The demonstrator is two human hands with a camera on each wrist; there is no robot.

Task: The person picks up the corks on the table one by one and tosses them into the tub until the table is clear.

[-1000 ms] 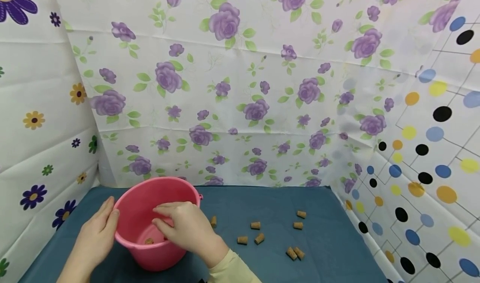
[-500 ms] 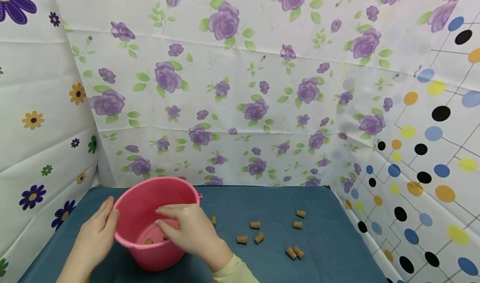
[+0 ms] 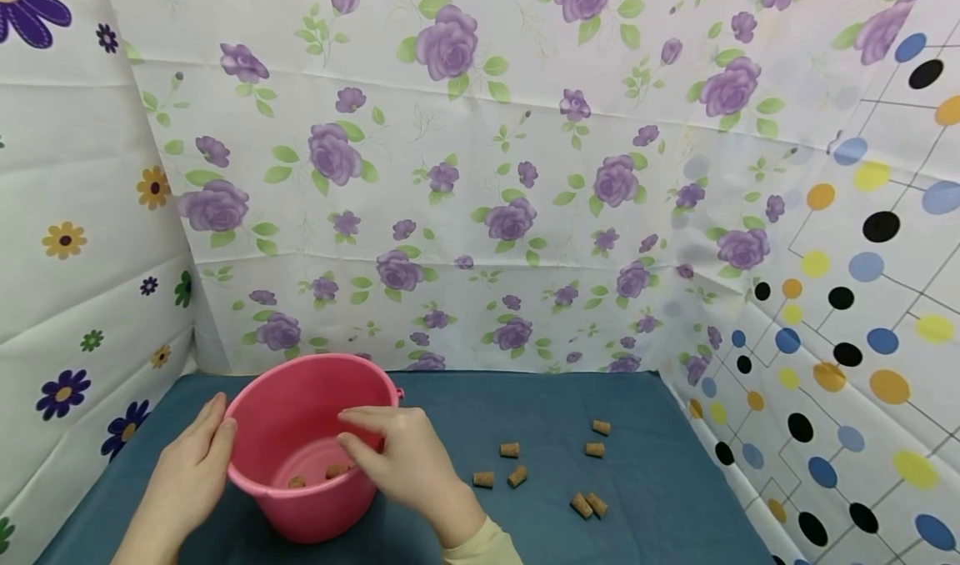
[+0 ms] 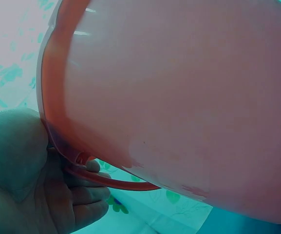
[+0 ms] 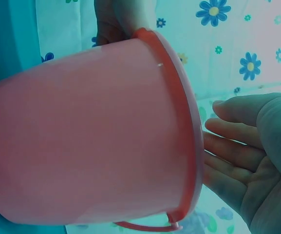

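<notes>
A pink bucket (image 3: 315, 511) leans slightly toward me on the blue cloth, its mouth facing up and forward. At its left rim my left hand (image 3: 187, 465) holds on, thumb at the edge and fingers along the outside near the bucket's handle (image 4: 116, 183). Inside lie corks: one cork (image 3: 297, 482) near the front wall and another cork (image 3: 336, 471) to its right. My right hand (image 3: 408, 457) is over the right side of the rim, fingers extended and thumb apart; in the right wrist view its palm (image 5: 262, 190) shows bare, with nothing in it.
Several corks lie on the blue cloth (image 3: 540, 532) to the right: a middle cork (image 3: 517, 476), a pair of corks (image 3: 581, 505) nearer me, and a far cork (image 3: 601, 427). Flowered sheets (image 3: 450, 215) rise behind and at the left; a dotted sheet (image 3: 847, 323) stands at the right.
My right hand has drawn back to the right, from inside the bucket to its right rim, uncovering a cork inside. A cork beside the bucket is now hidden behind it. My left hand stays put.
</notes>
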